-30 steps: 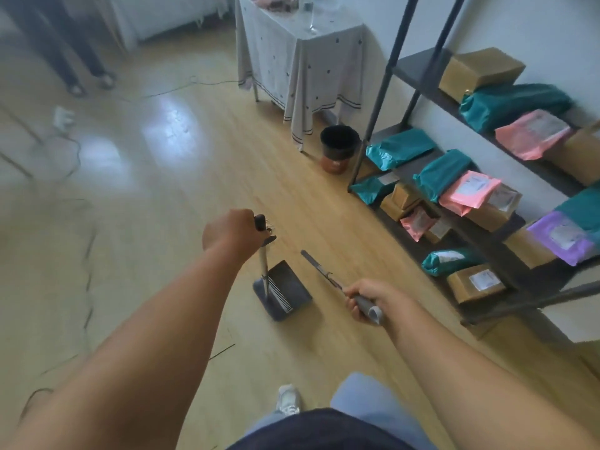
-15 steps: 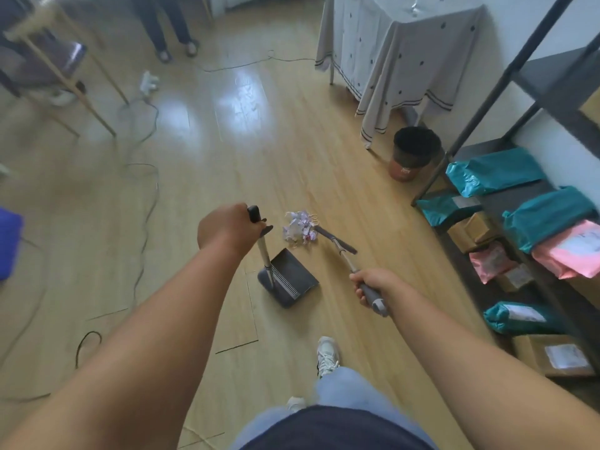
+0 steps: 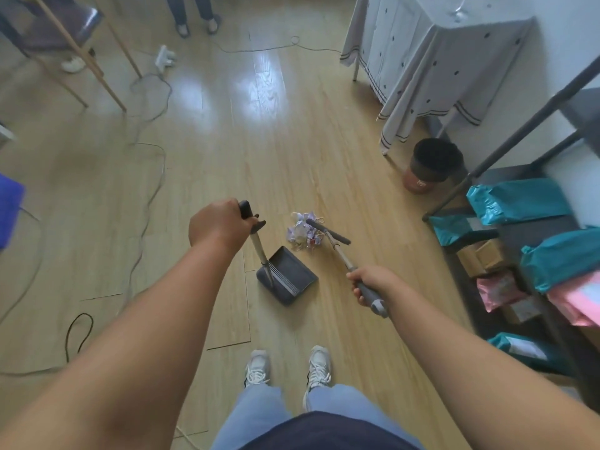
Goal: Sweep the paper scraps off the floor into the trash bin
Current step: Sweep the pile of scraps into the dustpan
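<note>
Standing over the dustpan (image 3: 287,278), the person has both tools in play and the sweep is only getting going. The left hand (image 3: 218,225) is wrapped tight round the top of the dustpan's upright handle, fingers fully curled; the right hand (image 3: 370,283) is clenched on the grey grip of the broom (image 3: 337,246), whose head sits at the far side of the scraps (image 3: 303,233). Those scraps lie in one loose pile on the floor (image 3: 292,151) just beyond the dustpan's open mouth, close to it but not in it, and the pan looks empty. So by the look of it nothing has been collected yet: the pile must be drawn back into the pan, then carried to the bin (image 3: 433,164), which stands well beyond the dustpan to the right, beside the draped table (image 3: 431,60). Hard calls: whether the broom head touches the floor or hovers cannot be told, the bin's inside is just dark, and any stray scraps behind the arms or legs would be hidden.
</note>
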Motion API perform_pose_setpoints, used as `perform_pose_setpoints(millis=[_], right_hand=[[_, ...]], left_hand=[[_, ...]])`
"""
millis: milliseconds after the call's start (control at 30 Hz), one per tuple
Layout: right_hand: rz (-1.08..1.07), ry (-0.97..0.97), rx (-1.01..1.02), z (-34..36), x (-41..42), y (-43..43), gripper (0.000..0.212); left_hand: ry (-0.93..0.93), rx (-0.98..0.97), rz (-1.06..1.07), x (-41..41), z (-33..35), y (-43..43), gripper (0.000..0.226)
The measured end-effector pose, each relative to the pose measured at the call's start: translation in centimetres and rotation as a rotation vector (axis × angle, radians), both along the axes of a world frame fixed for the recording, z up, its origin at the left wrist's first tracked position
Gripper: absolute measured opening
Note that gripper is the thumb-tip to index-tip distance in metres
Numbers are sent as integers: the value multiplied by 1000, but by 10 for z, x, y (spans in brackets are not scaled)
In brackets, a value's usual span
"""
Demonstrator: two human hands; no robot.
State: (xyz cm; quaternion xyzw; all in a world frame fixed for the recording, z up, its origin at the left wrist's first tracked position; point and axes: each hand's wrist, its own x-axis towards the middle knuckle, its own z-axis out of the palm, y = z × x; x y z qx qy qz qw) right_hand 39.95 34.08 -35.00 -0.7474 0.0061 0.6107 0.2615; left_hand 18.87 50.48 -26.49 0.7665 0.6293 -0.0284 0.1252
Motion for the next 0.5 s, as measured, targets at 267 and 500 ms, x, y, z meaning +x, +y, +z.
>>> perform_pose_setpoints(millis=[267,500], right_hand=[[117,58,-128,-4,-18,18,10],[283,48,-206,20,-23,16,5]], left_hand=[[-6,4,-36,-13,-4,26,25],[-24,-5,-66,-14,-7,27,21]])
